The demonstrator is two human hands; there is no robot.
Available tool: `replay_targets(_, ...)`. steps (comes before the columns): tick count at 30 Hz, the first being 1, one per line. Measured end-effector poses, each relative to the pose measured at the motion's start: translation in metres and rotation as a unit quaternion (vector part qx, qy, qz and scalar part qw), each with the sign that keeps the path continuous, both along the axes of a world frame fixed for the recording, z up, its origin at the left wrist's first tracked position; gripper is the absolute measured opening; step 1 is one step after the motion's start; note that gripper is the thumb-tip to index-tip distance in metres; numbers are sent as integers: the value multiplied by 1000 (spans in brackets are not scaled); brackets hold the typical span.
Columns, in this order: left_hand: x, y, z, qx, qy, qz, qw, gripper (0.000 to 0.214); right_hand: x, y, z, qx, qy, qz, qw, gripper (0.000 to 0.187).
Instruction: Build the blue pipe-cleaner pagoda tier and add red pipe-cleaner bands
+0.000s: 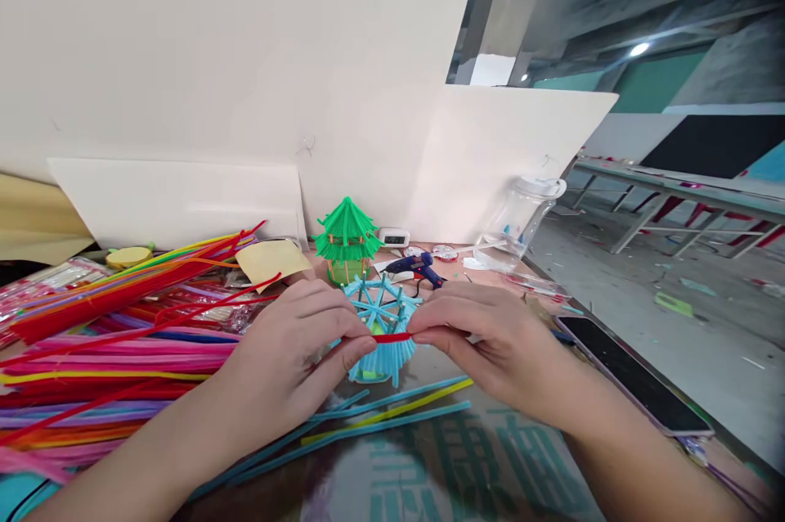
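A red pipe cleaner (392, 338) is stretched level between my two hands, pinched at each end of its visible stretch. My left hand (312, 334) closes thumb and fingers on it from the left. From the right, my right hand (478, 330) grips it between thumb and forefinger. Just behind and partly hidden by the hands stands a light-blue pipe-cleaner structure (383, 362) with spokes on top. Beyond it is a small pavilion with a green tiered pipe-cleaner roof (347, 231). Loose blue pipe cleaners (423, 416) and a yellow one (405, 407) lie below the hands.
Bundles of coloured pipe cleaners (110, 350) cover the left side. A glue gun (414, 264), a small digital clock (394, 238) and a clear plastic jug (521, 219) stand at the back before white boards (233, 80). A phone (631, 375) lies along the right edge.
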State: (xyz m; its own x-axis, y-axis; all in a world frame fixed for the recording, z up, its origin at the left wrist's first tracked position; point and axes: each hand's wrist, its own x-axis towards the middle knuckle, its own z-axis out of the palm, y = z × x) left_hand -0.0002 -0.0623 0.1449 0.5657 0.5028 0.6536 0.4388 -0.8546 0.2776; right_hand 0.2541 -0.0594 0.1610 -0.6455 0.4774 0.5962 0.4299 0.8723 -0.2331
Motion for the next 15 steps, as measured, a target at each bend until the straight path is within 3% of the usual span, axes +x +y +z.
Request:
replay_targets(4, -4, 1, 4, 18, 17, -11, 1000, 13, 8, -1, 5, 19, -24, -19, 999, 11)
replay_targets(7, -5, 7, 3, 28, 18, 30, 999, 14, 8, 1, 5, 35, -23, -63, 997, 8)
replay_targets(10, -5, 14, -2, 38, 16, 65, 997, 19, 3, 3, 1, 33, -10, -85, 996, 6)
replay_targets(15, -2, 19, -8, 46, 12, 68, 997, 21, -10, 4, -11, 46, -6, -87, 995, 12)
